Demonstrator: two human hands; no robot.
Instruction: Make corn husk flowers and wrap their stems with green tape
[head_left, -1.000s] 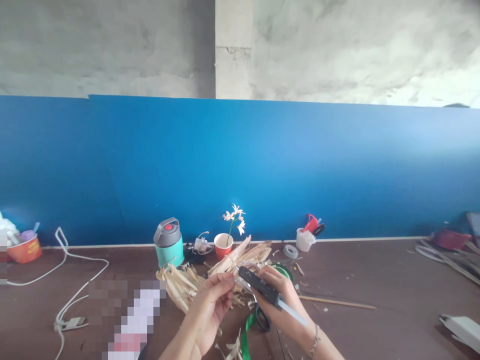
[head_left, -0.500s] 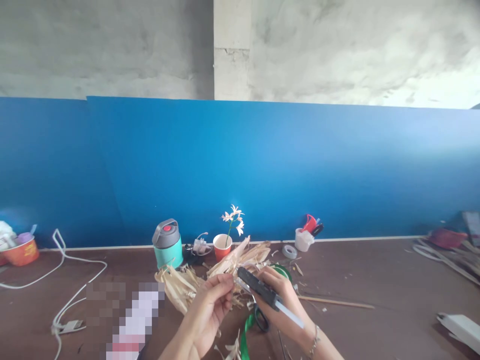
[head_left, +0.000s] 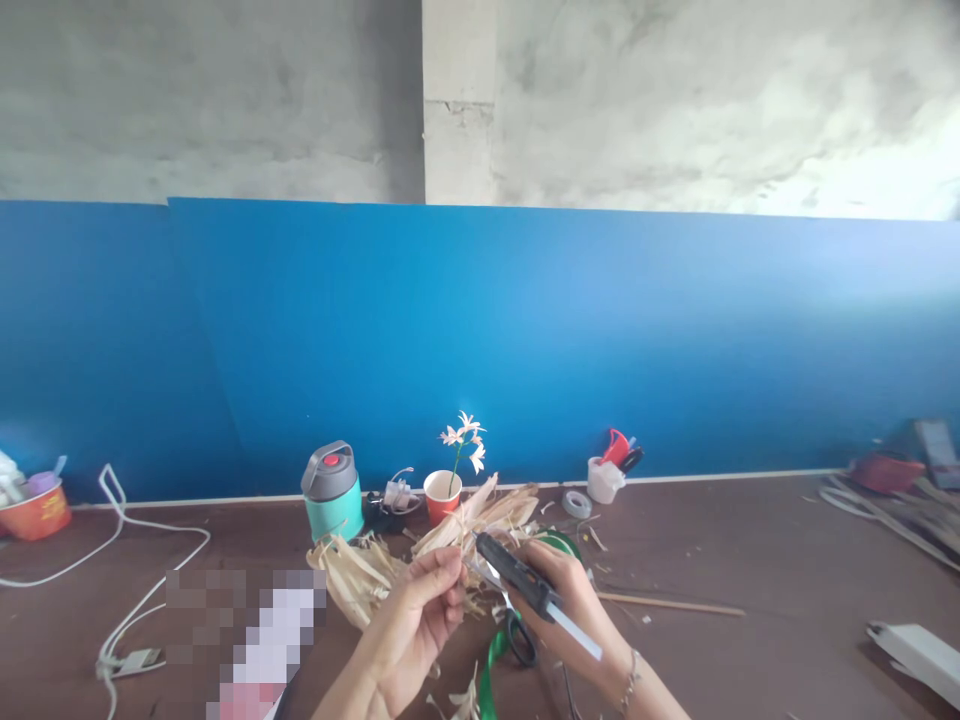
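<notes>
My right hand [head_left: 571,612] grips a black glue gun [head_left: 516,573] with a clear glue stick [head_left: 577,634] poking out of its back end. The gun's nozzle points left toward my left hand [head_left: 420,618], whose fingers are pinched together on a small piece of dried husk right at the nozzle. Both hands hover just above a heap of pale dried corn husks [head_left: 360,578] on the brown table [head_left: 750,560]. Black-handled scissors [head_left: 521,636] and a green ribbon [head_left: 489,670] lie under my right wrist.
Along the blue wall stand a teal jug [head_left: 331,490], a red paper cup with a husk flower [head_left: 442,492], a tape roll [head_left: 577,503] and a white cup of tools [head_left: 606,478]. A white cable [head_left: 142,560] trails left; a thin stick [head_left: 667,603] lies right.
Both hands keep the same grip and pose; only the camera has drifted slightly, shifting the scene a little to the left.
</notes>
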